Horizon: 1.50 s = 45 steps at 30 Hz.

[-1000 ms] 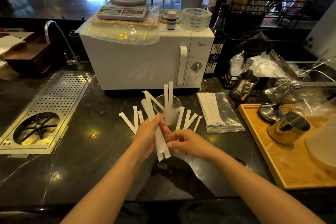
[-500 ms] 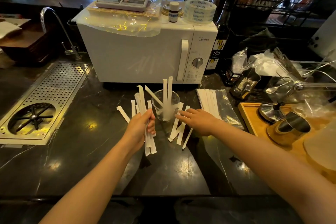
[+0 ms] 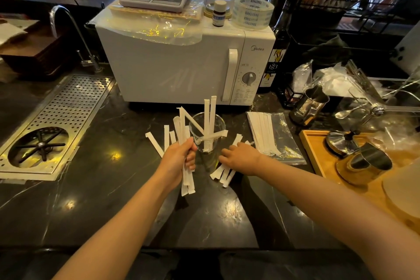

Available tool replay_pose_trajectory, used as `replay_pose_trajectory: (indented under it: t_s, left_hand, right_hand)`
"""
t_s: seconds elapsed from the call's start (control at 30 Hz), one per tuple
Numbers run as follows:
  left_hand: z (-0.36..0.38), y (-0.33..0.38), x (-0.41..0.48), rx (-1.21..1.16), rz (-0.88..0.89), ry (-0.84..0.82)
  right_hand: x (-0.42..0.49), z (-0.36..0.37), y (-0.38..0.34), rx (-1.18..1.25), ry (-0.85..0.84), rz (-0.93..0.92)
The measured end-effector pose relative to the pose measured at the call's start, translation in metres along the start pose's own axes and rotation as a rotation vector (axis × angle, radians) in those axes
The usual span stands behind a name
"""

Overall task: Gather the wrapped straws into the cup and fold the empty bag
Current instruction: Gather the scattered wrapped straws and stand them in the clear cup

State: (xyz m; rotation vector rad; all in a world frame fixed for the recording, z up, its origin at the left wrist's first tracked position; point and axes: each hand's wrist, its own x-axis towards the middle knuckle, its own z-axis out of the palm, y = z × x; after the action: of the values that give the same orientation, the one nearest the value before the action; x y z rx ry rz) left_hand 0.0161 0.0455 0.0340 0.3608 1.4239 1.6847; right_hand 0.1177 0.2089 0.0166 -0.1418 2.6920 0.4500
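Observation:
A clear glass cup [image 3: 218,127] stands on the dark counter before the microwave, with a few white wrapped straws [image 3: 209,120] leaning in it. My left hand [image 3: 179,161] is shut on a bundle of wrapped straws [image 3: 187,183], held upright just left of the cup. My right hand [image 3: 241,157] lies palm down on loose straws [image 3: 221,174] to the cup's right, fingers pressing on them. More loose straws [image 3: 156,141] lie left of the cup. A clear plastic bag [image 3: 279,141] with straws inside lies flat to the right.
A white microwave [image 3: 177,70] stands close behind the cup. A perforated metal drain tray [image 3: 68,111] lies at left beside a tap [image 3: 68,29]. A wooden board [image 3: 318,157] with steel pitchers [image 3: 366,163] sits at right.
My right hand left the bundle, reached right of the cup and now rests on the loose straws, drawing them nearer. My left hand carried its bundle up beside the cup.

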Motion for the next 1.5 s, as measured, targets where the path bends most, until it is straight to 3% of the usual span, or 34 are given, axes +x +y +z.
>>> replay_pose_trajectory:
  t_s: [0.37,0.6,0.73,0.93,1.07,1.5]
  left_hand:
    - [0.007,-0.001,0.008,0.041,0.008,-0.016]
    - [0.011,0.002,0.011,0.03,0.021,-0.037]
    - [0.014,0.004,0.016,0.027,0.031,-0.034]
    - [0.011,0.006,0.019,-0.029,0.049,-0.066]
    - [0.015,0.007,0.017,-0.024,0.095,-0.115]
    - [0.01,0.013,0.014,-0.126,0.041,-0.161]
  right_hand:
    - [-0.005,0.002,-0.001,-0.015,-0.068,-0.096]
    - [-0.013,-0.008,0.0,0.154,-0.025,-0.044]
    - [-0.02,-0.029,0.005,0.391,0.037,0.023]
    - [-0.039,-0.08,0.02,1.033,0.148,0.208]
    - [-0.037,-0.106,0.02,1.449,0.149,0.164]
    - [0.013,-0.131,0.001,1.596,0.144,0.267]
